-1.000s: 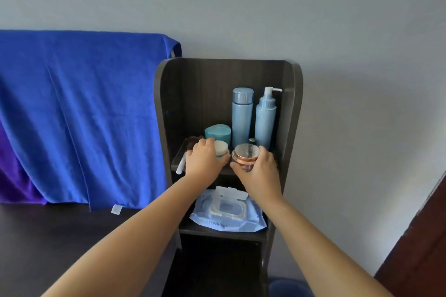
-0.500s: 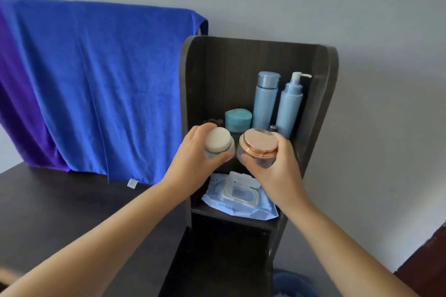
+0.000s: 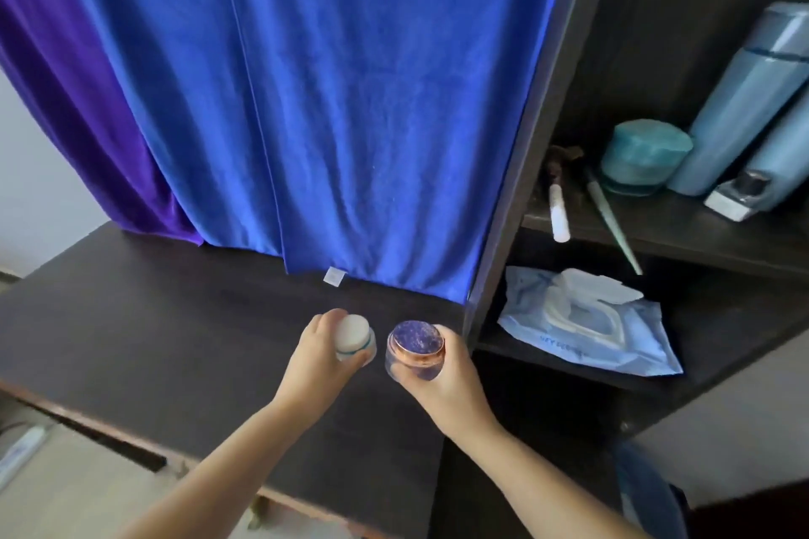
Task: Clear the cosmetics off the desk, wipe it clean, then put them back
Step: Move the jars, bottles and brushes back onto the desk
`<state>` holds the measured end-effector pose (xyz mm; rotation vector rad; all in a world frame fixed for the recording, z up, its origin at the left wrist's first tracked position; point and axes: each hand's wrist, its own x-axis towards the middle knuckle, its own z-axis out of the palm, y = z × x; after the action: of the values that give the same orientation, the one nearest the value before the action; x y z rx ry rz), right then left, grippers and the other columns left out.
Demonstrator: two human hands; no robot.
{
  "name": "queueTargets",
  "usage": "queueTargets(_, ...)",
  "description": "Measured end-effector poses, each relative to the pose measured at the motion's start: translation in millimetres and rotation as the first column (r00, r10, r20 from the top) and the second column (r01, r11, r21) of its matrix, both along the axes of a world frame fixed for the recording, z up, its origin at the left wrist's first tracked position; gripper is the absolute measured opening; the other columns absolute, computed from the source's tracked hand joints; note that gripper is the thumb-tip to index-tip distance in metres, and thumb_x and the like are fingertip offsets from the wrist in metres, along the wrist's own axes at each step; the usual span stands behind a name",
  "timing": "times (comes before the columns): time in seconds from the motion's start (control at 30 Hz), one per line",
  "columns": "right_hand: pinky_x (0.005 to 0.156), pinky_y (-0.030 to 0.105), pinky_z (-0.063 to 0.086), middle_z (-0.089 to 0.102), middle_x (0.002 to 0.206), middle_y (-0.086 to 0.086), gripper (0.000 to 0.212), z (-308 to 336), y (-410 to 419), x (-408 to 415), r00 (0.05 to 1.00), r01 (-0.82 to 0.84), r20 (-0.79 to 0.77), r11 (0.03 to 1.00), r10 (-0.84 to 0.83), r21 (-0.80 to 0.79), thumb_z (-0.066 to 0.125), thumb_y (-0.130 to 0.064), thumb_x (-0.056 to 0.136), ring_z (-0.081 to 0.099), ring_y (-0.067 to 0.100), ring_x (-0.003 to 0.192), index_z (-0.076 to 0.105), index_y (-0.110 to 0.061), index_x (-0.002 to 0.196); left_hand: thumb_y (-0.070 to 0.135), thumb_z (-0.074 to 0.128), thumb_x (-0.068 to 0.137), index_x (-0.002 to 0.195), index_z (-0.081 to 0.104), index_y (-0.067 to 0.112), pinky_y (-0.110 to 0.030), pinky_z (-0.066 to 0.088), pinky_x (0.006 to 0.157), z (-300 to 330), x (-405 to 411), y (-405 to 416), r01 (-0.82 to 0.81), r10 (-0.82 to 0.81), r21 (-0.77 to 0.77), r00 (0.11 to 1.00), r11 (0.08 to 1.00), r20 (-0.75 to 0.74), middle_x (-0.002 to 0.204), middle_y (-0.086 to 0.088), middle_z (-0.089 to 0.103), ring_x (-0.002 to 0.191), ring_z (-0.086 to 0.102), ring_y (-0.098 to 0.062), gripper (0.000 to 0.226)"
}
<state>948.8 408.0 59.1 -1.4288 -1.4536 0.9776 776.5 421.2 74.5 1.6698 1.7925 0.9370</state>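
My left hand (image 3: pixel 317 357) grips a small white-lidded jar (image 3: pixel 355 336) over the dark desk (image 3: pixel 153 333). Beside it, my right hand (image 3: pixel 442 376) holds a clear jar with a rose-gold lid (image 3: pixel 416 344); the two jars are close but apart. On the upper shelf (image 3: pixel 683 239) of the dark shelf unit to the right stand a teal jar (image 3: pixel 643 155), two light-blue bottles (image 3: pixel 740 114), a small silver-capped item (image 3: pixel 735 195), a white tube (image 3: pixel 559 212) and a thin green stick (image 3: pixel 613 223). A pack of wet wipes (image 3: pixel 591 326) lies on the lower shelf.
A blue towel (image 3: pixel 350 101) hangs down to the back of the desk, with a purple cloth (image 3: pixel 74 101) at its left. The shelf unit's side wall (image 3: pixel 516 171) rises just right of my hands. A white power strip (image 3: pixel 19 453) lies on the floor at left.
Both hands lifted their jars off the upper shelf and carried them left and down over the desk. My view turned left and down.
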Motion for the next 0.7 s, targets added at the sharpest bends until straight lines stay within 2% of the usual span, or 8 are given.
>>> queueTargets(0.1, 0.081, 0.037, 0.055, 0.065, 0.098, 0.001, 0.05, -43, 39, -30, 0.983, 0.182, 0.02, 0.977, -0.181, -0.114, 0.08, -0.046, 0.054, 0.065, 0.009, 0.086, 0.057, -0.027, 0.094, 0.038, 0.072, 0.072, 0.1, 0.052, 0.021, -0.027, 0.042, 0.078, -33, -23, 41, 0.049, -0.049, -0.087, 0.999, 0.995, -0.002, 0.099, 0.003, 0.053, 0.098, 0.051, -0.016, 0.038)
queueTargets(0.13, 0.079, 0.04, 0.055, 0.066, 0.094, 0.001, 0.05, -56, 52, -35, 0.972, 0.234, 0.04, 0.963, -0.231, -0.132, 0.08, -0.047, 0.054, 0.066, 0.01, 0.083, 0.057, -0.025, 0.093, 0.037, 0.071, 0.073, 0.104, 0.052, 0.02, -0.028, 0.042, 0.08, -42, -28, 55, 0.066, -0.066, -0.105, 0.998, 0.992, 0.005, 0.101, 0.002, 0.053, 0.099, 0.05, -0.016, 0.04)
queueTargets(0.2, 0.077, 0.039, 0.055, 0.066, 0.09, -0.001, 0.048, -72, 73, -41, 0.938, 0.345, 0.083, 0.928, -0.337, -0.138, 0.079, -0.047, 0.055, 0.066, 0.009, 0.081, 0.058, -0.024, 0.092, 0.035, 0.07, 0.076, 0.112, 0.051, 0.017, -0.028, 0.042, 0.084, -55, -33, 82, 0.102, -0.102, -0.122, 0.995, 0.987, 0.008, 0.107, 0.0, 0.052, 0.103, 0.048, -0.017, 0.045)
queueTargets(0.3, 0.084, 0.033, 0.053, 0.061, 0.1, -0.001, 0.054, -81, 90, -43, 0.876, 0.473, 0.163, 0.875, -0.454, -0.105, 0.08, -0.04, 0.059, 0.062, 0.012, 0.09, 0.055, -0.022, 0.103, 0.035, 0.067, 0.08, 0.115, 0.049, 0.014, -0.034, 0.043, 0.088, -73, -22, 114, 0.205, -0.209, -0.128, 0.978, 0.97, -0.022, 0.11, -0.004, 0.052, 0.106, 0.046, -0.021, 0.045)
queueTargets(0.4, 0.088, 0.026, 0.046, 0.056, 0.11, 0.002, 0.062, -89, 97, -43, 0.849, 0.505, 0.223, 0.86, -0.48, -0.07, 0.083, -0.026, 0.063, 0.057, 0.015, 0.1, 0.052, -0.014, 0.115, 0.032, 0.066, 0.081, 0.119, 0.047, 0.011, -0.04, 0.043, 0.087, -88, -11, 129, 0.267, -0.274, -0.142, 0.961, 0.953, -0.035, 0.113, -0.007, 0.051, 0.108, 0.045, -0.024, 0.047)
queueTargets(0.57, 0.101, 0.032, 0.042, 0.048, 0.128, 0.012, 0.078, -100, 94, -43, 0.829, 0.502, 0.32, 0.862, -0.458, -0.066, 0.083, -0.017, 0.065, 0.05, 0.023, 0.119, 0.04, -0.005, 0.129, 0.023, 0.069, 0.079, 0.124, 0.045, 0.007, -0.036, 0.04, 0.089, -103, -11, 133, 0.327, -0.336, -0.089, 0.935, 0.941, -0.113, 0.115, -0.011, 0.051, 0.107, 0.046, -0.03, 0.053)
queueTargets(0.7, 0.11, 0.035, 0.031, 0.031, 0.145, 0.017, 0.095, -83, 93, -44, 0.843, 0.45, 0.375, 0.888, -0.385, -0.1, 0.08, -0.02, 0.069, 0.033, 0.028, 0.135, 0.022, -0.003, 0.143, 0.022, 0.072, 0.075, 0.134, 0.038, 0.006, -0.036, 0.034, 0.099, -87, -9, 132, 0.376, -0.378, -0.044, 0.913, 0.926, -0.152, 0.129, -0.012, 0.048, 0.119, 0.042, -0.03, 0.07)
